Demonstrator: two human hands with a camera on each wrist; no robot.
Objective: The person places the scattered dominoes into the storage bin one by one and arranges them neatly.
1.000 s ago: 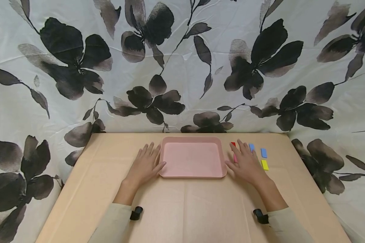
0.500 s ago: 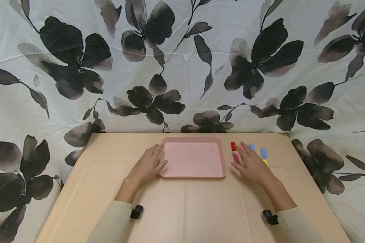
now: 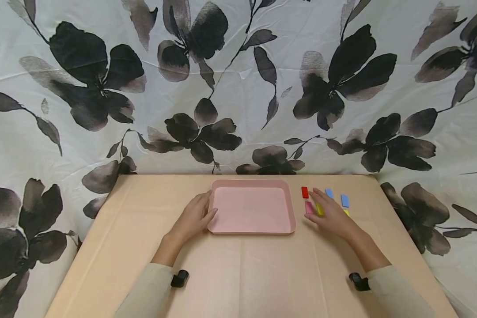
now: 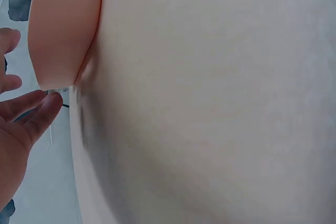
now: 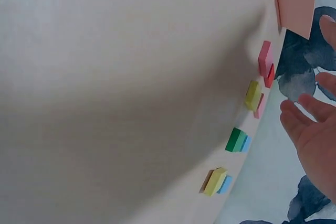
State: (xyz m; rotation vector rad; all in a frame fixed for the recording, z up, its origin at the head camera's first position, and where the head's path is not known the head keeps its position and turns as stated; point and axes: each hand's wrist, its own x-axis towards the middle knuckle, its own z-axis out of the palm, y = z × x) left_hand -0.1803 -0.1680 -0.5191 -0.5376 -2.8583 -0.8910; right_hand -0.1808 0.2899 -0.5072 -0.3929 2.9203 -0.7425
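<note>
A pink rectangular tray [image 3: 252, 210] lies on the table. My left hand [image 3: 192, 215] is at its left edge with gently bent fingers; the left wrist view has the fingertips [image 4: 54, 100] right by the tray's corner, and whether they touch is unclear. Over a group of small coloured blocks, my right hand [image 3: 331, 218] is held with loose fingers and nothing in them. Around it show a red block [image 3: 304, 192], a pink block [image 3: 308, 208], a yellow block [image 3: 319, 209] and two blue ones. It hides a green block [image 5: 235, 140] from the head view.
The light wooden-toned table [image 3: 238, 274] reaches back to a white floral cloth [image 3: 238, 88]. One blue block [image 3: 345, 201] sits at the group's far right, with another yellow block partly covered by the right hand.
My right hand has moved right, away from the tray's edge, uncovering the red and pink blocks. The left hand's spread fingers have drawn together and bent at the tray's side. The tray stays put.
</note>
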